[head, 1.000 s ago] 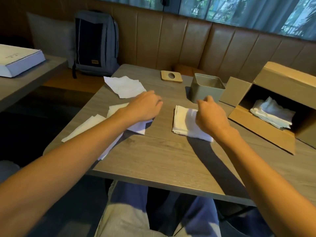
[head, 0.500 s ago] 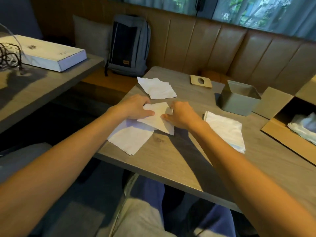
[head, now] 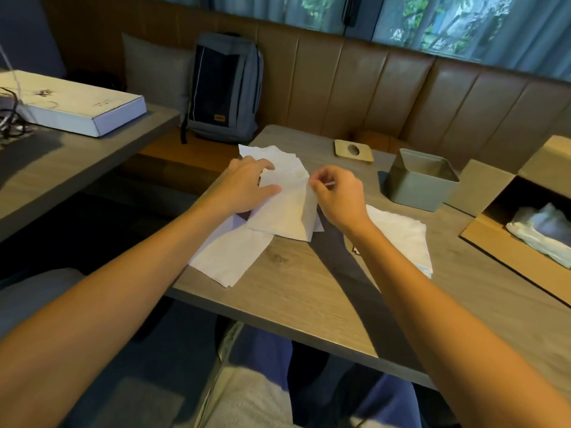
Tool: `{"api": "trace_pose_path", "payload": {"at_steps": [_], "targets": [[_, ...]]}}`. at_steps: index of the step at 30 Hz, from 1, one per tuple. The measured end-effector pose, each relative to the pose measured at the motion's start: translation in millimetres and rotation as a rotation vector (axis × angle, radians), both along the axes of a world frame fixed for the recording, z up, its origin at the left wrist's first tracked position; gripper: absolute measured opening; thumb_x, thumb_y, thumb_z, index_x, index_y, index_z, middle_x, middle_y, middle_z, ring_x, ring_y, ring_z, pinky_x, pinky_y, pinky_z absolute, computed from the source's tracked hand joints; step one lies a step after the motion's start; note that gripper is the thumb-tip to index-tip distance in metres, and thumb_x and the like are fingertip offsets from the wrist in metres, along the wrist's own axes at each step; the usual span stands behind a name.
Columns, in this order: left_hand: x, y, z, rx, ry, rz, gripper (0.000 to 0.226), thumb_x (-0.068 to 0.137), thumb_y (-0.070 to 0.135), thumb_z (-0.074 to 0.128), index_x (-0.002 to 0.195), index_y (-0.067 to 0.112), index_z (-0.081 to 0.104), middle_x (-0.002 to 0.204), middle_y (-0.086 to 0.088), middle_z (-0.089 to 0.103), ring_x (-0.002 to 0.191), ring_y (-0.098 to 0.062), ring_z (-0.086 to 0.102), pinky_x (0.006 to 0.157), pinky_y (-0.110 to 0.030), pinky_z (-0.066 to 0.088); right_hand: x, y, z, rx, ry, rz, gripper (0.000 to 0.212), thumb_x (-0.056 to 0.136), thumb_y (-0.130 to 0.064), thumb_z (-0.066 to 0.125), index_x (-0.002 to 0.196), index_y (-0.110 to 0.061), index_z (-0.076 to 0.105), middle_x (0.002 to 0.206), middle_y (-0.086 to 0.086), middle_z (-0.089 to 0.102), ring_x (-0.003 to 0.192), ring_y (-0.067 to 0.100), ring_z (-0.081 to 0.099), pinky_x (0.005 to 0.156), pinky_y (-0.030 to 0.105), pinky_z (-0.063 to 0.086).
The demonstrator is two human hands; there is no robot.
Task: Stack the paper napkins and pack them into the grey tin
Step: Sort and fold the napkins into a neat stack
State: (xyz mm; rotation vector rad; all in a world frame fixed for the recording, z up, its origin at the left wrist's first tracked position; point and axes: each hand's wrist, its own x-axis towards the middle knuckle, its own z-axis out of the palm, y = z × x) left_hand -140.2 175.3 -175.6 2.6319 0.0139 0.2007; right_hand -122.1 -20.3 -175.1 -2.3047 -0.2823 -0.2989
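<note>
A white paper napkin [head: 285, 211] is lifted off the table's left part; my right hand [head: 338, 194] pinches its right edge and my left hand [head: 247, 186] holds its left side with thumb and fingers. Another napkin [head: 234, 254] lies flat under it near the table edge, and a third napkin [head: 278, 156] lies behind my hands. A neat napkin stack [head: 401, 239] lies to the right, partly hidden by my right forearm. The grey tin [head: 421, 180] stands open and looks empty behind the stack.
The tin's wooden lid [head: 353, 151] lies at the table's back. An open cardboard box [head: 525, 217] holding more napkins sits at the right. A backpack [head: 224, 88] rests on the bench; a white box [head: 74, 103] and cables sit on the left table.
My right hand left the stack and came left to the loose napkins. Both hands have lifted one napkin's edges; the camera has turned left.
</note>
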Motion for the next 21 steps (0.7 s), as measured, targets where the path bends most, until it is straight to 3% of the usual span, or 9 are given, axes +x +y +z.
{"api": "trace_pose_path", "payload": {"at_steps": [3, 7, 12, 15, 21], "targets": [[2, -18, 15, -0.027, 0.078, -0.074, 0.063, 0.096, 0.047, 0.06, 0.151, 0.023, 0.04, 0.155, -0.003, 0.042, 0.138, -0.027, 0.042, 0.107, -0.042, 0.042, -6, -11, 16, 0.178, -0.017, 0.005, 0.011, 0.103, -0.027, 0.052, 0.11, -0.02, 0.057, 0.108, -0.004, 0.06, 0.099, 0.013, 0.059, 0.087, 0.026, 0.054], [11, -46, 25, -0.553, 0.127, -0.127, 0.052, 0.094, 0.043, 0.064, 0.14, 0.024, 0.05, 0.133, 0.005, 0.056, 0.122, -0.018, 0.054, 0.095, -0.035, 0.049, -6, -37, 31, 0.306, -0.081, -0.063, 0.014, 0.105, -0.03, 0.047, 0.112, -0.02, 0.053, 0.106, -0.008, 0.055, 0.097, 0.013, 0.06, 0.085, 0.031, 0.059], [14, -103, 30, -0.869, 0.122, -0.203, 0.043, 0.092, 0.032, 0.07, 0.132, 0.028, 0.054, 0.122, 0.008, 0.061, 0.111, -0.014, 0.059, 0.082, -0.03, 0.056, -9, -86, 42, 0.279, -0.156, -0.182, 0.018, 0.104, -0.025, 0.05, 0.121, -0.019, 0.052, 0.11, -0.006, 0.055, 0.098, 0.014, 0.06, 0.078, 0.024, 0.057], [15, -134, 22, -0.797, 0.116, -0.222, 0.046, 0.089, 0.028, 0.075, 0.129, 0.028, 0.053, 0.12, 0.007, 0.057, 0.106, -0.013, 0.057, 0.073, -0.026, 0.053, -13, -118, 36, 0.156, -0.176, -0.228, 0.025, 0.102, -0.024, 0.055, 0.126, -0.016, 0.053, 0.099, -0.003, 0.058, 0.089, 0.015, 0.061, 0.079, 0.034, 0.058], [14, -160, -4, -0.659, 0.187, -0.292, 0.059, 0.087, 0.02, 0.077, 0.137, 0.03, 0.047, 0.13, 0.001, 0.053, 0.117, -0.02, 0.053, 0.09, -0.034, 0.052, -20, -155, -5, -0.163, -0.062, -0.236, 0.028, 0.1, -0.017, 0.059, 0.127, -0.014, 0.05, 0.097, 0.004, 0.061, 0.085, 0.017, 0.058, 0.077, 0.031, 0.05]]}}
